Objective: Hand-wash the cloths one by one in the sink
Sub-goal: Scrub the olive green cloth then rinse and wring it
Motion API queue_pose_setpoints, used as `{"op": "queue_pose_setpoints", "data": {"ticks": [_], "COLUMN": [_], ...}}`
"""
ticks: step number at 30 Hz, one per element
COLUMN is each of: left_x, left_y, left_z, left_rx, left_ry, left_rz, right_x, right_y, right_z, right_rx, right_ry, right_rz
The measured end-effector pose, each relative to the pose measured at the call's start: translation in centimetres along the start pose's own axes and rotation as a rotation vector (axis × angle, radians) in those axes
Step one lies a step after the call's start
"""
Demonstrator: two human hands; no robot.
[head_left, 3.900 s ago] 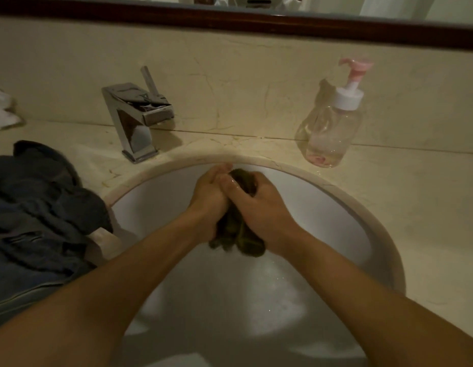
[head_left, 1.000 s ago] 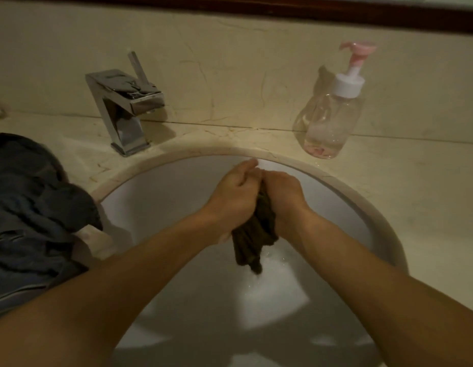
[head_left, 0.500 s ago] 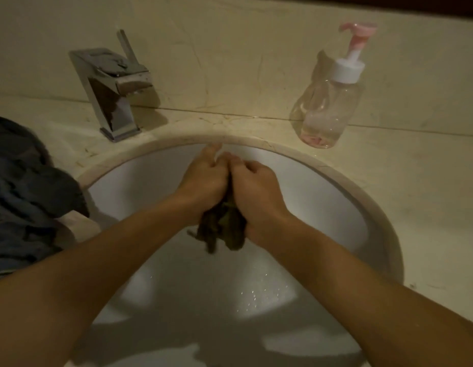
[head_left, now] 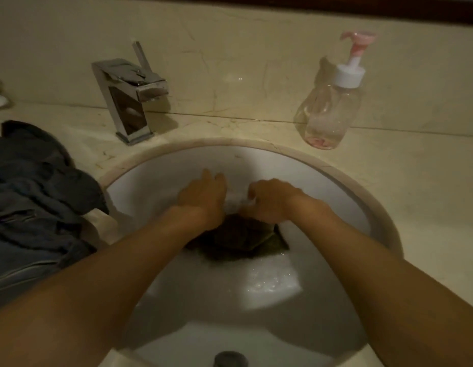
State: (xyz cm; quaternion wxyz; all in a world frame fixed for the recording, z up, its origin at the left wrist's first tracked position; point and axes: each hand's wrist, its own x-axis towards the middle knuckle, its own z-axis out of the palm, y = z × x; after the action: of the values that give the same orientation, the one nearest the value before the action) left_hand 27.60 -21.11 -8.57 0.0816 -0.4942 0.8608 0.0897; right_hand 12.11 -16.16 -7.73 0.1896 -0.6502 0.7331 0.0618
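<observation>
1. Nearest me, a dark round knob (head_left: 231, 358) is sitting at the near rim of the sink (head_left: 150, 178). It's cut off by the frame edge, so I can't tell what it is.
2. Both bare forearms are reaching in over the sink's near rim toward its middle.
3. The dark cloth (head_left: 238, 239) is lying low in the middle of the sink, partly spread. Its far edge is running under both wrists, and water (head_left: 269, 284) is glinting just nearer than it.
4. The left hand (head_left: 203, 197) is sitting over the cloth's far-left edge, with its fingers stretching fairly straight toward the sink's far wall. I'm seeing nothing gripped in it.
5. The right hand (head_left: 269, 200) is sitting over the cloth's far-right edge with its fingers curling under. It's blurred, so I can't tell whether they're pinching the cloth.
6. Left of the sink, a pile of dark blue-grey clothes (head_left: 31, 194) is lying on the counter (head_left: 415, 181), reaching the sink's left rim.
7. Behind the sink on the left, a chrome faucet (head_left: 129, 102) is standing with its lever tilting up.
8. Behind the sink on the right, a clear pump bottle (head_left: 333, 107) with a pink nozzle is standing upright, with pinkish liquid at its bottom.
</observation>
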Motion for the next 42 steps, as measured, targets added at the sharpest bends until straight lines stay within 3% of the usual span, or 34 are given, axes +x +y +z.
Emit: {"op": "queue_pose_setpoints", "data": {"ticks": [2, 4, 8, 10, 12, 14, 16, 19, 22, 24, 29, 33, 38, 42], "left_x": [0.1, 0.5, 0.7, 1.0, 0.8, 0.7, 0.6, 0.6, 0.0, -0.4, -0.3, 0.0, -0.7, -0.6], "left_y": [0.1, -0.1, -0.1, -0.2, -0.3, -0.4, -0.4, 0.3, 1.7, 2.0, 1.2, 1.9, 3.8, 1.9], "left_z": [0.4, 1.4, 2.0, 1.9, 2.0, 2.2, 1.7, -0.5, -2.5, -2.8, -3.3, -2.9, -2.6, -2.9], "left_rx": [0.021, 0.035, 0.028, 0.098, 0.102, 0.056, -0.012, -0.428, -1.115, -1.363, -1.658, -1.512, -1.254, -1.242], "left_ry": [-0.095, -0.24, -0.269, -0.323, -0.3, -0.222, -0.137, -0.061, -0.077, -0.036, 0.116, 0.169, 0.143, 0.203], "left_rz": [0.044, 0.057, 0.093, 0.085, 0.106, 0.134, 0.132, 0.038, -0.095, -0.117, -0.218, -0.204, 0.042, -0.046], "right_x": [-0.4, -0.4, 0.6, 1.2, 1.3, 1.0, 0.4, 0.3, 0.0, -0.1, -2.5, -2.6, -1.5, -3.0], "right_y": [-0.9, -0.7, 0.4, 0.0, -0.9, -1.4, -1.3, -0.2, 0.2, -0.1, -3.7, -4.9, -2.9, -5.4], "right_z": [1.0, 2.1, 3.2, 3.5, 3.4, 2.4, 0.8, -0.6, -1.3, -1.2, -0.3, -0.2, -1.3, -0.2], "right_rx": [-0.075, -0.131, -0.237, -0.25, -0.087, 0.273, 0.568, 0.82, 1.169, 1.179, 1.141, 1.156, 1.411, 1.282], "right_ry": [-0.279, -0.377, -0.057, -0.032, -0.164, -0.235, -0.092, 0.236, 0.32, 0.327, 0.268, 0.374, 0.424, 0.39], "right_rz": [-0.177, -0.2, -0.003, 0.028, -0.036, -0.085, -0.053, 0.126, 0.258, 0.224, -0.027, 0.006, 0.239, 0.067]}}
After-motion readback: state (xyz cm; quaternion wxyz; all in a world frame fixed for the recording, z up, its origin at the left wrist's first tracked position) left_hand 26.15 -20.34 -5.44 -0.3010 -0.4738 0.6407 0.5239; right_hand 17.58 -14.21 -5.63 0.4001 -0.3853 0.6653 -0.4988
